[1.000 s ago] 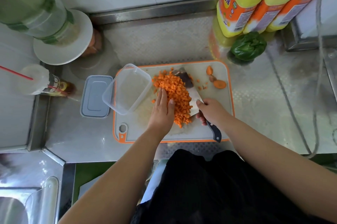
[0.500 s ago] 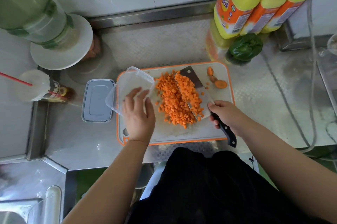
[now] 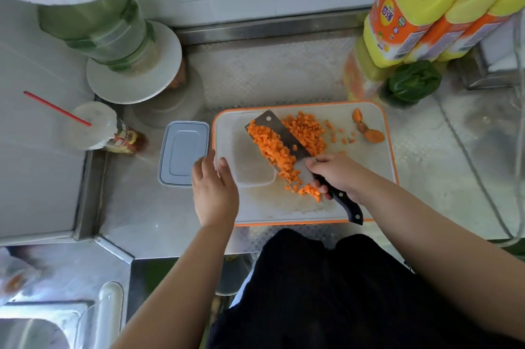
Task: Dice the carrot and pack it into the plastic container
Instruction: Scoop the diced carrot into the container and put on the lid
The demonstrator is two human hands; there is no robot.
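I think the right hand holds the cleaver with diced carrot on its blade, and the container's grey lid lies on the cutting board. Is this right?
Not quite. The head view shows the grey lid on the steel counter, left of the cutting board. The right hand does hold the cleaver carrying diced carrot.

Bright even light, soft blur, warped edges
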